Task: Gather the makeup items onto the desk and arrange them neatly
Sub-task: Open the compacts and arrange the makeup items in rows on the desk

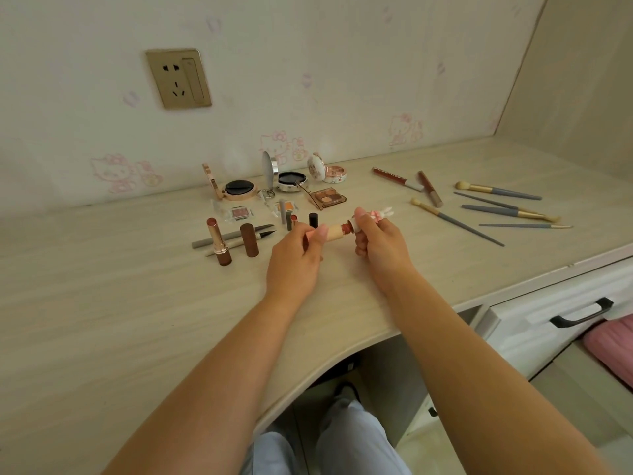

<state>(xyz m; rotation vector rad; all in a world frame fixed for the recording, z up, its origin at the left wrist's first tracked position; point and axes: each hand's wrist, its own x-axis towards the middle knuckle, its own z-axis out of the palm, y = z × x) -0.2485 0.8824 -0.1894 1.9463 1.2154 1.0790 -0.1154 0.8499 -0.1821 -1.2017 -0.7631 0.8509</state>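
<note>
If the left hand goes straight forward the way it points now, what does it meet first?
Probably the small black tube just beyond the left hand; the red-tipped lipstick stands beside it, and depth is hard to judge.

No legible text on anything.

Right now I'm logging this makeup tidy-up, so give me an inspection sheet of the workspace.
Surface: pale wood-grain desk.
Job's things: lipstick held over the desk, its bunny cap pulled off; open compacts, eyeshadow palette, uncapped lipstick, brushes laid out.
Clutter: nothing seen.
Grippers: left hand grips the lipstick; right hand grips the bunny cap.
Cables: nothing seen.
Surroundings: wall socket, drawer handle.
</note>
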